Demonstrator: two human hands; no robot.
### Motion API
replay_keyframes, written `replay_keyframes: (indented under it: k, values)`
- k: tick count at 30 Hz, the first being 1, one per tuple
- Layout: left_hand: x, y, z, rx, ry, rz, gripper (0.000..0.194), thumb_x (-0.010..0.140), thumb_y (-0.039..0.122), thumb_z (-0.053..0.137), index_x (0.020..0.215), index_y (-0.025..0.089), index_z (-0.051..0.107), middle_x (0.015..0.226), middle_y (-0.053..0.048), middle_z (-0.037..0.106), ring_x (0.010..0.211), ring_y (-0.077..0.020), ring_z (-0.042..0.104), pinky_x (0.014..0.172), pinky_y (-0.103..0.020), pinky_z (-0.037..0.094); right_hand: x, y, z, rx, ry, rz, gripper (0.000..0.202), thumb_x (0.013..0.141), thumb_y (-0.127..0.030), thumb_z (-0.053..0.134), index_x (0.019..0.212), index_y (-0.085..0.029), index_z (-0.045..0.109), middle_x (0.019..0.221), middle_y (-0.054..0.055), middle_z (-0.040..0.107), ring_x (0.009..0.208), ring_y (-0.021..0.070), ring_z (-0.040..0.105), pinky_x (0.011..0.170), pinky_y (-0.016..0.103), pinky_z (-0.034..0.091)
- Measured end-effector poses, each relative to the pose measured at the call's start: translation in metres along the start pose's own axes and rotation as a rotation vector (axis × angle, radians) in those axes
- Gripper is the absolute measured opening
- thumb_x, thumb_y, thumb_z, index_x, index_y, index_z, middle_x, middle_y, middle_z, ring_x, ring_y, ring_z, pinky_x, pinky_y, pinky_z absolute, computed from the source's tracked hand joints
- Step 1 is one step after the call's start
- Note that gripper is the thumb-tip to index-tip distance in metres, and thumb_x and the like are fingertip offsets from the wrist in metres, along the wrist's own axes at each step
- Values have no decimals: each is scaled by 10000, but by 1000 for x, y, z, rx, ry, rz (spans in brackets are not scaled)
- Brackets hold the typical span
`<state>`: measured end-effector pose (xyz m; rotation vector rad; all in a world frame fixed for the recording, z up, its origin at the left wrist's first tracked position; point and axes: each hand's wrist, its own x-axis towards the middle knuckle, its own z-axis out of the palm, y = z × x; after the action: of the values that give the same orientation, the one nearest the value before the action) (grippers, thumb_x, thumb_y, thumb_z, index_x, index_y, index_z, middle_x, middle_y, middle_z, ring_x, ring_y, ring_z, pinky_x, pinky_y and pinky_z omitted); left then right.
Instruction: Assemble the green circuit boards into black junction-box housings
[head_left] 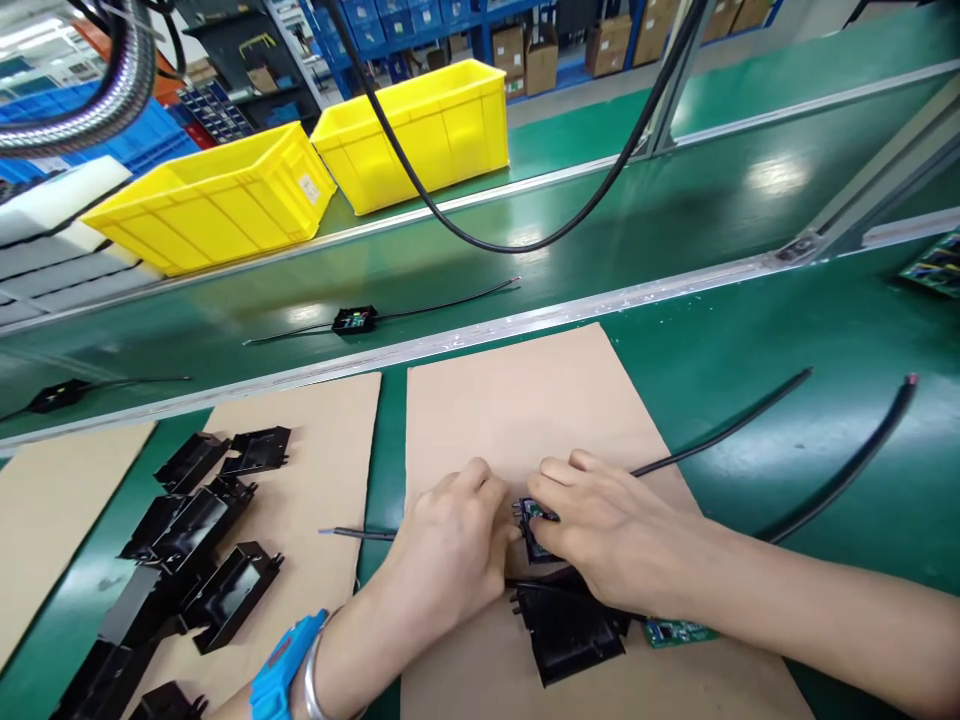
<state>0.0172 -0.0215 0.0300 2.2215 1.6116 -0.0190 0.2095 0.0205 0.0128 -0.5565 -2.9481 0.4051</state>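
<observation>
My right hand (611, 530) is closed on a small black plastic housing (531, 545) with a green circuit board in it, fingers on its top and edge. My left hand (457, 540) is curled at the housing's left end, around a thin black cable (367, 534) that comes out to the left; its fingertips are partly hidden. Another black cable (720, 430) runs out from behind my right hand to the upper right. Just below my hands lies an open black housing (570, 635), and a green circuit board (679, 632) shows beneath my right forearm.
Cardboard sheets (510, 390) cover parts of the green bench (862, 480). Several empty black housings (202, 520) are piled at the left. Beyond a metal rail (525, 325) lies a wired black unit (354, 320). Yellow bins (427, 130) stand farther back, and a black cable (517, 247) hangs in front.
</observation>
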Motion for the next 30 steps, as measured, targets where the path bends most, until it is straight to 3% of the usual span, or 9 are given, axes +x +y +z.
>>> replay_keyframes:
  k: [4,7,13,15,19,21,26,30]
  values:
    - [-8,-9,24,-12,177,118,235,790,28,428,717,183,589,722,-34,596,661,-174,541,595,-291,409,5,-11,4,-64,-59,-36,122,779,-89,563,707,-157,633,780,70,505,823,218,418,661,374,264]
    - [-10,-12,32,55,263,190,246,798,17,432,717,180,597,713,-34,590,653,-179,508,593,-313,393,3,-13,3,-42,-104,4,103,743,-87,574,700,-149,644,788,79,515,813,217,416,668,372,286]
    - [-17,-17,34,21,263,182,233,909,95,453,921,202,660,837,-37,634,771,-192,561,704,-322,451,-2,-15,-5,12,57,206,214,836,-90,472,848,-159,674,889,85,535,871,219,415,744,368,326]
    - [-17,-18,36,8,260,192,229,924,107,448,919,198,658,840,-38,635,780,-194,565,721,-328,456,2,-24,0,-61,16,205,201,837,-120,485,872,-136,683,874,101,542,855,234,413,741,395,329]
    - [-14,-23,41,-9,295,237,229,930,113,446,816,190,628,801,-28,623,717,-184,545,675,-326,449,13,-41,11,-150,-141,96,193,813,-162,530,728,-130,700,826,139,552,852,268,419,722,437,336]
    - [-13,-24,39,-29,296,242,215,930,123,456,817,192,626,799,-29,616,718,-186,547,668,-324,453,12,-41,10,-121,-143,90,230,843,-179,512,716,-131,699,826,138,553,866,271,430,736,442,349]
    - [-16,-14,19,-71,228,231,157,902,113,477,921,189,612,877,-47,609,814,-211,552,737,-349,474,-23,-16,-10,94,101,215,302,927,-236,462,1162,-160,636,1145,125,541,1052,270,428,899,440,356]
    - [-12,0,7,-97,155,425,135,911,138,481,990,171,586,974,-70,621,900,-227,551,806,-369,468,-44,3,-18,179,92,267,550,853,-197,563,1386,-142,441,1271,135,498,1180,272,392,987,443,325]
